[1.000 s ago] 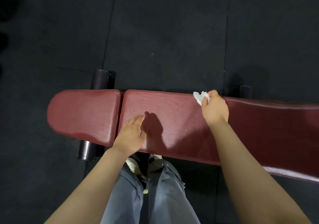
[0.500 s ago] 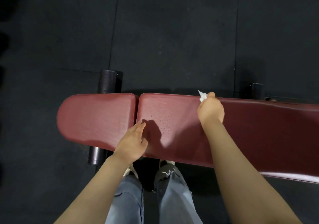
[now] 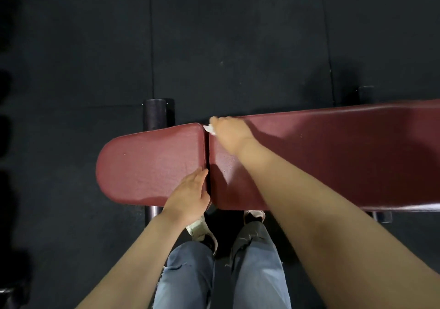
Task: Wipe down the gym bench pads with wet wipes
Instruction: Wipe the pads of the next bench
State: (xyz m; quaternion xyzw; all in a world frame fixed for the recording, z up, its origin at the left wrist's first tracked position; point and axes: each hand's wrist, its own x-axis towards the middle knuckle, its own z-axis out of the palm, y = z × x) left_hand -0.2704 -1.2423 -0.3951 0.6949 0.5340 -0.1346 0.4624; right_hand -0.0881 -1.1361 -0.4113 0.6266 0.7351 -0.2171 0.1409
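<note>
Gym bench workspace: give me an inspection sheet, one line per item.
Surface: dark rubber floor tiles.
Job's things: short red pad and long red pad, narrow gap between; white wipe at the long pad's far corner by the gap.
Clutter: nothing seen.
Hands: right hand grips the wipe; left hand rests flat on the short pad's near edge.
Cables: nothing seen.
Surroundings: black frame tube; jeans, shoes below.

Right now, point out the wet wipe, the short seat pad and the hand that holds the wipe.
wet wipe (image 3: pixel 209 129), head view, on the white corner showing left of the fingers.
short seat pad (image 3: pixel 147 163), head view, on its bare top surface.
right hand (image 3: pixel 229 132), head view, on the back of the hand.
</note>
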